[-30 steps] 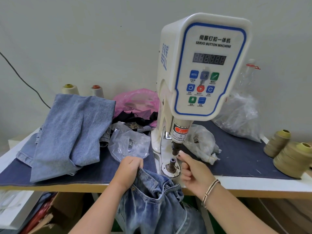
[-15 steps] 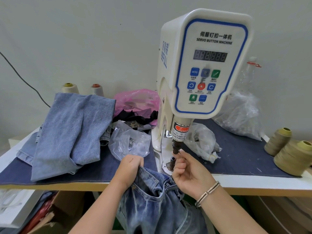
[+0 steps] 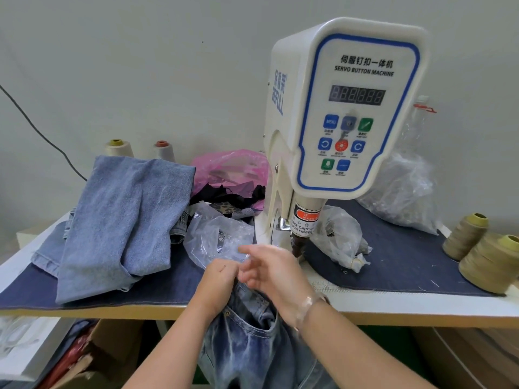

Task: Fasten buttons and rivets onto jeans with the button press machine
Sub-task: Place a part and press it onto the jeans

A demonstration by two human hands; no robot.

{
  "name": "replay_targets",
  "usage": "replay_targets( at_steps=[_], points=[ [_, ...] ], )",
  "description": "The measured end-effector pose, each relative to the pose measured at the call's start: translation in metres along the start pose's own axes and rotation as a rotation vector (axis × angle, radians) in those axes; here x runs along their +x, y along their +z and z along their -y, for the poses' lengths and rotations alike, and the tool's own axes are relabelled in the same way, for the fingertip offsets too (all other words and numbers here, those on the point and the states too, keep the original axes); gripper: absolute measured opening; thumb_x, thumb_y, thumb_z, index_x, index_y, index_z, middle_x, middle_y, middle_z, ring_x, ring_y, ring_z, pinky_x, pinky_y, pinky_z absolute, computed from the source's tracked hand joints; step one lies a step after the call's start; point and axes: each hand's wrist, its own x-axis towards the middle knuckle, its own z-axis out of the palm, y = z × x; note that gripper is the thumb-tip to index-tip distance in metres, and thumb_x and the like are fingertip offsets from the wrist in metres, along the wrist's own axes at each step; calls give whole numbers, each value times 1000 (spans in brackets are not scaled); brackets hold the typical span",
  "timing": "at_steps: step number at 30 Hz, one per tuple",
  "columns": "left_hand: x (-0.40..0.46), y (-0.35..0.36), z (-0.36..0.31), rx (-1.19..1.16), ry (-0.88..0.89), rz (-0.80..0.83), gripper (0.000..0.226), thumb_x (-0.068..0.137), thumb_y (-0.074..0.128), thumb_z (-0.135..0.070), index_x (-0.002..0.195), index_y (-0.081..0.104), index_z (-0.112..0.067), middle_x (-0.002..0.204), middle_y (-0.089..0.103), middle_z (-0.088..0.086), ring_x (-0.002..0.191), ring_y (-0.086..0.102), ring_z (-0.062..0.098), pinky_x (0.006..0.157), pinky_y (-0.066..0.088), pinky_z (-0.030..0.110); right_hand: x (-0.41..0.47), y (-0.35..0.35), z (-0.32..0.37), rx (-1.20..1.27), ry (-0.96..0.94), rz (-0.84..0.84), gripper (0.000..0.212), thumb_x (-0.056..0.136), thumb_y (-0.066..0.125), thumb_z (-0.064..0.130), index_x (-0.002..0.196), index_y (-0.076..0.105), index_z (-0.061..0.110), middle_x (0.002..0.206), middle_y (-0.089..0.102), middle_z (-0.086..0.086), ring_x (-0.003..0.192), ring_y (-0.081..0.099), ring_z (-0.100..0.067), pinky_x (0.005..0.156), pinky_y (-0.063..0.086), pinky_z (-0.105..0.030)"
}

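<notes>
The white servo button machine (image 3: 345,113) stands at mid-table, its punch (image 3: 298,244) pointing down over the die, which my right hand hides. Washed blue jeans (image 3: 252,341) hang off the table's front edge below the machine. My left hand (image 3: 217,282) grips the jeans' waistband in a fist. My right hand (image 3: 269,273) is blurred, just left of the punch and above the waistband, fingers loosely spread toward the left hand; whether it holds anything I cannot tell. A small rivet (image 3: 227,313) shows on the jeans pocket.
A folded pale denim piece (image 3: 123,220) lies on the left of the dark cloth-covered table (image 3: 407,265). Clear plastic bags (image 3: 216,237) (image 3: 337,237) (image 3: 404,192) flank the machine, a pink bag (image 3: 233,169) behind. Thread cones (image 3: 491,262) stand at the right edge, two more (image 3: 118,148) at the back left.
My right hand has left the die under the punch and moved left toward my left hand. The left hand keeps its grip on the waistband.
</notes>
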Motion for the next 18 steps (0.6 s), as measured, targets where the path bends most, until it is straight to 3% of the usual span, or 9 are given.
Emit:
replay_targets(
  at_steps=[3, 5, 7, 11, 18],
  points=[
    [-2, 1, -3, -38, -29, -27, 26, 68, 41, -25, 51, 36, -6, 55, 28, 5, 56, 23, 16, 55, 18, 33, 52, 18, 8, -814, -289, -77, 24, 94, 49, 13, 97, 72, 15, 94, 70, -4, 73, 61, -6, 66, 45, -15],
    [-4, 1, -7, -42, -40, -33, 20, 65, 41, -24, 49, 32, -18, 52, 26, -1, 53, 21, 13, 53, 16, 31, 86, 26, 9, -1234, -365, -10, 29, 94, 46, 10, 106, 72, 11, 112, 68, -6, 99, 62, -19, 83, 49, -26],
    [-5, 0, -8, -24, -21, -26, 22, 66, 40, -24, 45, 33, -21, 51, 28, -1, 52, 25, 12, 53, 19, 30, 113, 29, 4, -1549, -372, 36, 31, 94, 45, 6, 115, 68, 10, 120, 64, -10, 110, 59, -26, 89, 50, -33],
    [-5, -1, -5, -11, 5, -3, 26, 67, 40, -22, 43, 32, -21, 49, 29, -4, 52, 27, 10, 53, 21, 28, 137, 30, -5, -1776, -434, -28, 31, 93, 48, 4, 119, 63, 10, 122, 58, -12, 111, 58, -30, 84, 49, -35],
    [-4, -2, -5, -20, 35, 17, 21, 66, 39, -20, 46, 32, -17, 48, 26, -5, 50, 25, 8, 49, 20, 22, 148, 32, -14, -1826, -567, -68, 22, 93, 49, 15, 107, 66, 13, 112, 61, -7, 102, 61, -28, 68, 39, -30]
  ],
)
